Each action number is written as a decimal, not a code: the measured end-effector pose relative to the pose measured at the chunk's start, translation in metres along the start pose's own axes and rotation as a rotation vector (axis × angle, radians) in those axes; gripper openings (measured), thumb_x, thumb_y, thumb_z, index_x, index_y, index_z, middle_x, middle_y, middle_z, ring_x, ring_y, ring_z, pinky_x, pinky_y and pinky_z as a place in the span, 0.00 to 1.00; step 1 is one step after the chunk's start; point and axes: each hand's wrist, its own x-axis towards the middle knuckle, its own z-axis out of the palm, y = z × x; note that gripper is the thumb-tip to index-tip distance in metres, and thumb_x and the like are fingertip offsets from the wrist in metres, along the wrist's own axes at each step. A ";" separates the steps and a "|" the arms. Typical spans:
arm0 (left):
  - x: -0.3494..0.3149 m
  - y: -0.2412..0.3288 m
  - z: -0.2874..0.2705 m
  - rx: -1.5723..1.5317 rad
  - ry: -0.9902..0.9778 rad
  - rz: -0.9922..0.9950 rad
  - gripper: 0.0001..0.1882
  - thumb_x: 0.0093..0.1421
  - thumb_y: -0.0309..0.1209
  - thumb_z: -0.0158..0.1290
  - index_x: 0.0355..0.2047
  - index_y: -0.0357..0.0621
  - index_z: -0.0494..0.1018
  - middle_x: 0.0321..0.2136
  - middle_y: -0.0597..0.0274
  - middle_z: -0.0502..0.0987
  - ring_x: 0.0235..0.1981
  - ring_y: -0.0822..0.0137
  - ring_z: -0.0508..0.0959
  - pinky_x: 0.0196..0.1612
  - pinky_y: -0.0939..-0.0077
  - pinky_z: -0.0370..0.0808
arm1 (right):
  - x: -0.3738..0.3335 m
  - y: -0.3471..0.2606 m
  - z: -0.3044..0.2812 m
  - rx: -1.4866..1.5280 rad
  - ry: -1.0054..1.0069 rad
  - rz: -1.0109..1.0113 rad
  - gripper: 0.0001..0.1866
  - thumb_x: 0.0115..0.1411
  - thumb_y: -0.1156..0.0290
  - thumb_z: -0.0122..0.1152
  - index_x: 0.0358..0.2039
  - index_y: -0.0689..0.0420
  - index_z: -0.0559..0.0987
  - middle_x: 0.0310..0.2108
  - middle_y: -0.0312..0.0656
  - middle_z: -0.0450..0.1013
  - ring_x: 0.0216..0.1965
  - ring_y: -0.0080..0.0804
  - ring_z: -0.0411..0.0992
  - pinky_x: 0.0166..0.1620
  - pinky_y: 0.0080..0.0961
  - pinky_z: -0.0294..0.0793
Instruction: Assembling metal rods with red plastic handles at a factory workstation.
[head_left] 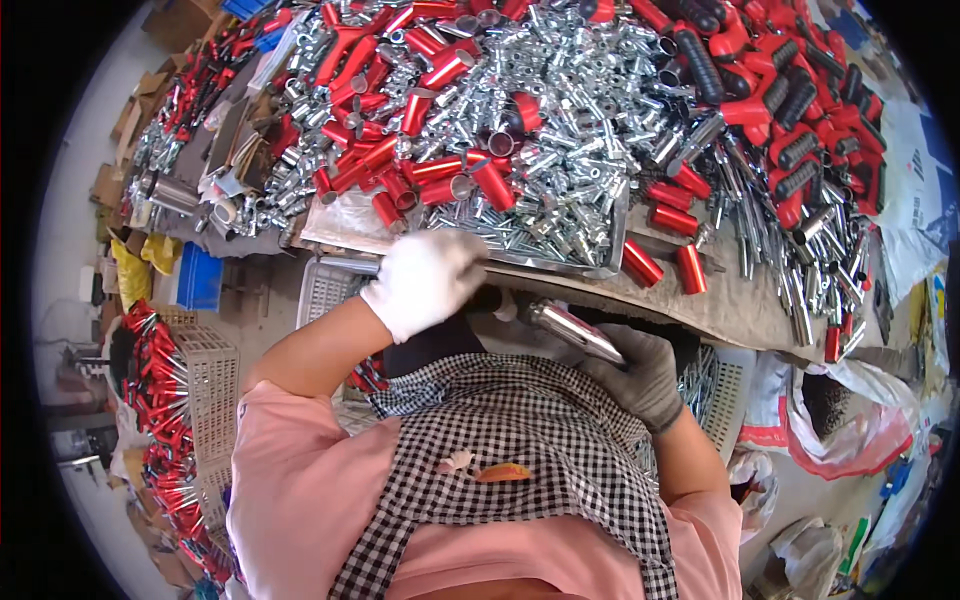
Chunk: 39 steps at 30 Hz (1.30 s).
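My left hand (pixel 428 280), in a white glove, is at the front edge of the parts tray (pixel 618 240), beside a patch of small screws (pixel 462 217). Its fingers are curled together; whatever they hold, if anything, is hidden. Closer to my body on the right, my right hand (pixel 642 372) in a grey glove is closed round a shiny chrome metal tube (pixel 580 333). The tube slants, its far end pointing up and left. Red metal sleeves (pixel 490 185) lie near my left hand, on and beside the heap of silver fittings (pixel 570 130).
Red tool bodies with black grips (pixel 795 110) pile up at the far right, above metal rods (pixel 790 270). Loose red sleeves lie along the bench edge (pixel 735 310). Crates (pixel 210 390) stand left of me, by red-handled parts (pixel 160 400). Plastic bags (pixel 850 425) sit on the right.
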 end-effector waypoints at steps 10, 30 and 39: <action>0.044 -0.021 0.011 0.247 -0.147 -0.134 0.09 0.52 0.29 0.55 0.35 0.42 0.72 0.26 0.48 0.77 0.32 0.45 0.79 0.36 0.52 0.76 | 0.017 -0.001 0.012 -0.147 -0.088 -0.102 0.23 0.50 0.64 0.76 0.45 0.61 0.82 0.31 0.46 0.80 0.33 0.29 0.79 0.39 0.25 0.78; 0.057 -0.029 0.000 0.225 -0.248 0.060 0.14 0.52 0.24 0.50 0.41 0.41 0.73 0.27 0.44 0.77 0.33 0.43 0.80 0.37 0.50 0.76 | 0.017 -0.028 0.031 -0.283 -0.008 -0.106 0.22 0.50 0.61 0.74 0.44 0.59 0.82 0.32 0.48 0.80 0.34 0.37 0.81 0.40 0.28 0.78; 0.049 -0.022 0.000 0.311 -0.336 0.061 0.12 0.58 0.28 0.45 0.38 0.40 0.76 0.31 0.44 0.79 0.37 0.44 0.80 0.41 0.52 0.76 | 0.022 -0.022 0.037 -0.022 -0.054 -0.007 0.23 0.52 0.66 0.74 0.46 0.63 0.80 0.31 0.41 0.80 0.33 0.23 0.77 0.40 0.25 0.78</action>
